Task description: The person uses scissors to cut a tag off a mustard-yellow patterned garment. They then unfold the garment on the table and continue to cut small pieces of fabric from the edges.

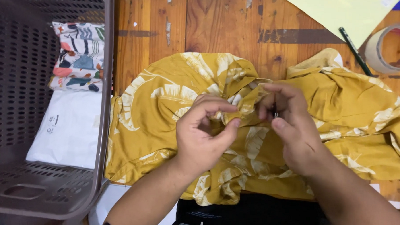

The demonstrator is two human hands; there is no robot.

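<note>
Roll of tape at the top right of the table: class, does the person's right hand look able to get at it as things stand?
Probably yes: the roll of tape lies in the open, nothing covering it, but the right hand is pinching the yellow garment.

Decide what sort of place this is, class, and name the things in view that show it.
Probably a home or small workshop table for sorting or packing clothes: a mustard printed garment handled on a wooden table, folded cloth in a plastic basket, and a tape roll.
</note>
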